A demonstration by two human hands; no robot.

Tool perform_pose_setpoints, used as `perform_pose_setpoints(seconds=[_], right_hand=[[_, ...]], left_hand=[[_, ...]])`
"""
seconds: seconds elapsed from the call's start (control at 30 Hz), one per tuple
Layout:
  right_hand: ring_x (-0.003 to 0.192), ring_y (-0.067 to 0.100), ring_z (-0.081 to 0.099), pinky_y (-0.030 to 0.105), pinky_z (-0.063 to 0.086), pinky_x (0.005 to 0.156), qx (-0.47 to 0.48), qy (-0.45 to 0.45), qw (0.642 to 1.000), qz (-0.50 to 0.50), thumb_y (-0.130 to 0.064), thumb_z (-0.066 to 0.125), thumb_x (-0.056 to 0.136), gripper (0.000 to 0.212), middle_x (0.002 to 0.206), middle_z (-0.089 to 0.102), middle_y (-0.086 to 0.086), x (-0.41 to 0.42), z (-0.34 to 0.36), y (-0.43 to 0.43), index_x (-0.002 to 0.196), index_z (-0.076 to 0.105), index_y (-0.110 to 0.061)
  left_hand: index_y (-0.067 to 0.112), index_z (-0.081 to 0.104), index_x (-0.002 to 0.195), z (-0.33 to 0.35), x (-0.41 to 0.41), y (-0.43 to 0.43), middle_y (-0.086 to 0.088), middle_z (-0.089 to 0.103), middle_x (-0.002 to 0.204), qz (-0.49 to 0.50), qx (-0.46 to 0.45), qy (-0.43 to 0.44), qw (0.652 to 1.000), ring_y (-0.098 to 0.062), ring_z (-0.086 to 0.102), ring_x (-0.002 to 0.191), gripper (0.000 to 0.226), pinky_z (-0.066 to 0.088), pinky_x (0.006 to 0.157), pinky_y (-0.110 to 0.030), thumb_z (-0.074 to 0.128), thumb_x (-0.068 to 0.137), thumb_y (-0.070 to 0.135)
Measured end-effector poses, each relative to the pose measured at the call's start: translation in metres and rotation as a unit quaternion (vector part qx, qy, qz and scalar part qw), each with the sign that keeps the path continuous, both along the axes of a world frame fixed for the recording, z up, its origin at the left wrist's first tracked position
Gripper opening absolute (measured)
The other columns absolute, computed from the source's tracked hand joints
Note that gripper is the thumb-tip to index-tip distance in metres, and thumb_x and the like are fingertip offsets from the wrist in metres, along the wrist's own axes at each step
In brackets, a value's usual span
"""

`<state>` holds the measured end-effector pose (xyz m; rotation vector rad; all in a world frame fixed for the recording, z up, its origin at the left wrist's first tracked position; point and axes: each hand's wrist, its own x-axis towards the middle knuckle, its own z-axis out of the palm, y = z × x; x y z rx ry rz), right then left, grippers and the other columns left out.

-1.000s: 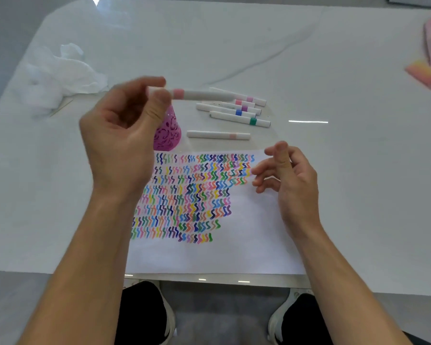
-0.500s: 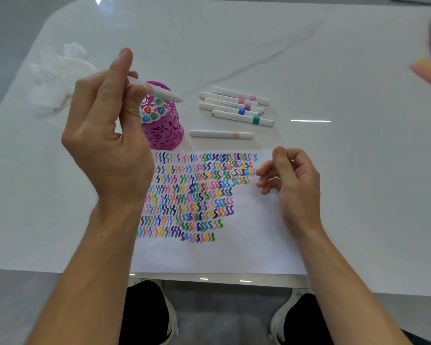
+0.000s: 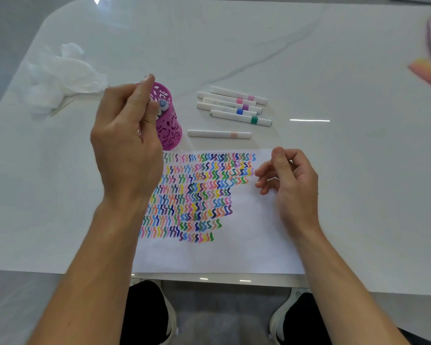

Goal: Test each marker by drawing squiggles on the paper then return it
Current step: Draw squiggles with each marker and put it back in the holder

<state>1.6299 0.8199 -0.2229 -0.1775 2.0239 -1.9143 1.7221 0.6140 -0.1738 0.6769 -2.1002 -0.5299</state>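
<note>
Currently the left grip (image 3: 127,135) is hovering over the mouth of the magenta perforated plastic cup (image 3: 171,125). Its fingers are curling down at the rim and the index finger is sticking up. The hand is covering the spot, so I cannot tell whether it is pinching a marker or has nothing in it. A blue-grey marker cap (image 3: 162,103) is showing inside the cup, just beside the fingertips.

The right grip (image 3: 289,180) is resting on the upper right part of the white sheet of paper (image 3: 234,250). It is slack, fingers loosely curling, thumb lying near the index finger, holding nothing.

The paper is lying at the near edge of the white marble-look desk (image 3: 334,183), with the cup standing just beyond its far left corner. Rows of coloured squiggles (image 3: 197,195) are filling the sheet's upper left area.

Five white markers (image 3: 232,104) are lying side by side to the right of the cup, capped, with lilac, pink, purple, blue and green bands. A sixth, the white marker with a peach band (image 3: 219,133), is lying apart from them, between the cluster and the paper's far edge.

A crumpled white tissue (image 3: 60,75) is sitting at far left. A pink and orange object (image 3: 426,70), blurred, is lying at far right. Black shoes (image 3: 147,312) are showing below the desk edge.
</note>
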Motion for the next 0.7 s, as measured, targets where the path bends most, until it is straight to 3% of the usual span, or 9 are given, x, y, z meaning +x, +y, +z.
perform_pose_setpoints(seconds=[0.1,0.33,0.53,0.7], right_hand=[[0.061,0.020,0.063,0.026,0.050,0.054,-0.003,-0.001,1.000,-0.003,-0.026,0.051,0.108,0.022,0.075,0.072,0.006,0.000,-0.001,0.000,0.090,0.058,-0.015],[0.061,0.021,0.063,0.026,0.050,0.054,-0.004,-0.002,1.000,-0.003,-0.025,0.051,0.108,0.021,0.074,0.072,0.005,-0.001,-0.002,0.001,0.090,0.058,-0.016],[0.061,0.022,0.063,0.027,0.050,0.054,-0.007,-0.001,1.000,-0.002,-0.024,0.051,0.108,0.019,0.074,0.072,0.005,-0.002,-0.002,0.002,0.093,0.058,-0.016],[0.060,0.022,0.062,0.027,0.050,0.054,-0.010,-0.002,1.000,0.000,-0.024,0.052,0.108,0.018,0.073,0.072,0.005,-0.002,-0.002,0.003,0.095,0.059,-0.014]], left_hand=[[0.013,0.066,0.133,-0.002,-0.001,0.000,-0.006,0.065,0.115,0.004,-0.007,-0.054,0.999,-0.022,0.057,0.111,0.032,0.050,0.095,-0.035,0.053,0.105,0.021],[0.014,0.065,0.134,-0.005,-0.004,0.003,-0.006,0.065,0.117,0.021,-0.034,-0.112,0.993,-0.027,0.049,0.118,0.035,0.044,0.102,-0.042,0.048,0.106,0.026],[0.011,0.064,0.134,-0.007,-0.005,0.006,-0.009,0.064,0.120,0.015,-0.059,-0.061,0.996,-0.025,0.048,0.117,0.034,0.046,0.100,-0.042,0.055,0.101,0.018],[0.007,0.072,0.119,-0.004,-0.008,0.018,-0.011,0.069,0.105,-0.040,-0.118,-0.011,0.992,-0.024,0.053,0.104,0.024,0.046,0.095,-0.035,0.062,0.098,0.008]])
